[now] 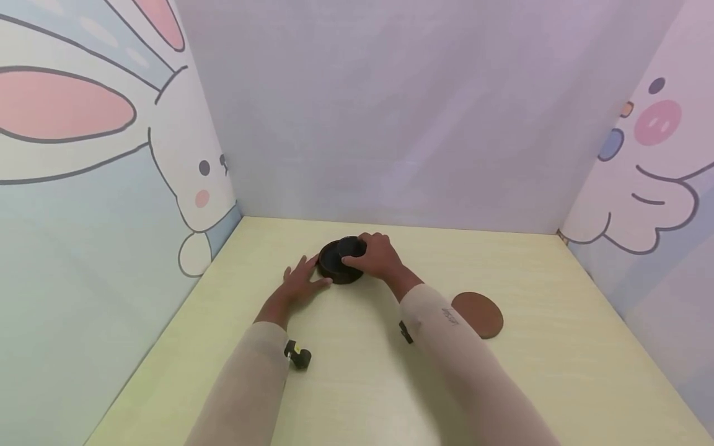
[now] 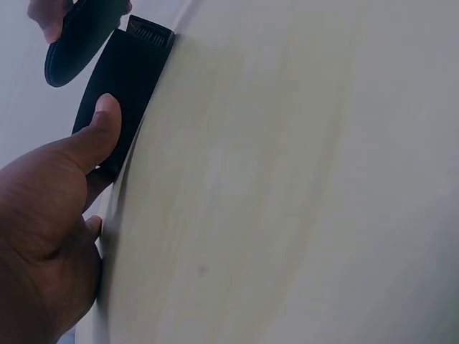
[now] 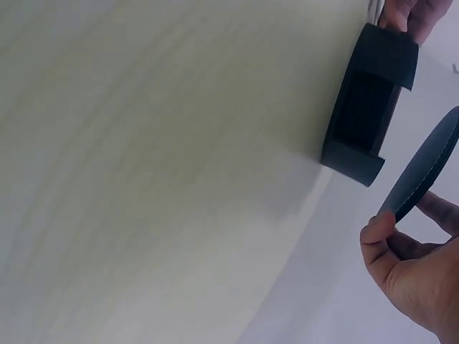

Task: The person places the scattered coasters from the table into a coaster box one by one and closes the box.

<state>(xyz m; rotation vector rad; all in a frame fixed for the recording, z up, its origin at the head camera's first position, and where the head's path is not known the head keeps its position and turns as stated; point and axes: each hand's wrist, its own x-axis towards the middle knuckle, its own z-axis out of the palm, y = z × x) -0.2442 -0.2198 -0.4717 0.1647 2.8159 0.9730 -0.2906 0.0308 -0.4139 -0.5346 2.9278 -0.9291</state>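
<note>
A round black coaster holder [image 1: 339,280] stands on the table's far part, left of centre. Its side wall [image 3: 391,54] has a cut-out, and dark slots show inside it in the right wrist view. My left hand [image 1: 301,284] holds the holder from the left, thumb on the near side of its wall [image 2: 133,86] and a finger at the far side. Above the holder, my right hand [image 1: 380,257] pinches a thin black round coaster [image 3: 424,166] by its edge. Light stitching runs round that coaster's rim, and it is tilted.
A brown round coaster [image 1: 480,314] lies flat on the pale wooden table [image 1: 346,384], right of my right forearm. A grey back panel [image 1: 390,124] and side panels with cartoon animals enclose the table. Small black cameras [image 1: 298,355] sit at both wrists.
</note>
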